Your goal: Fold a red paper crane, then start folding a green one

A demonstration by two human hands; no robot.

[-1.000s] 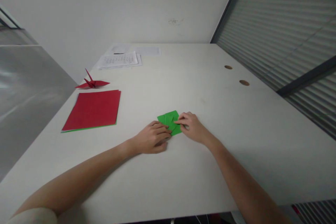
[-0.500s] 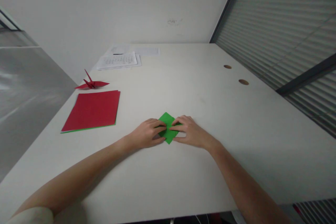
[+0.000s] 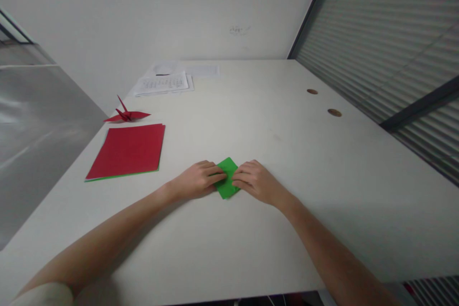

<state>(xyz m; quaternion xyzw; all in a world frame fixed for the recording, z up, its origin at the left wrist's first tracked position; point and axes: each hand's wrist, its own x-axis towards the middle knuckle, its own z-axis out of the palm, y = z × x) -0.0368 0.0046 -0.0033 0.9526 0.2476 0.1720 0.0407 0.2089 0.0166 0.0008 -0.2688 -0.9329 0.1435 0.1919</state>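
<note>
A small green folded paper, roughly diamond-shaped, lies on the white table in front of me. My left hand grips its left side, fingertips resting over the paper and the thumb out of sight. On the opposite side, my right hand has its fingers closed over the right edge; its thumb is hidden too. Only the middle, top corner and bottom corner of the paper show between the hands.
To the left sits a stack of red and green paper squares. Just behind it stands a red origami crane. Printed sheets lie at the back left. Two round holes pierce the tabletop near the blinds on the right.
The green paper has turned slightly between my hands. Both thumbs, visible before at its lower edges, are now tucked out of sight, and the right fingers have drawn together.
</note>
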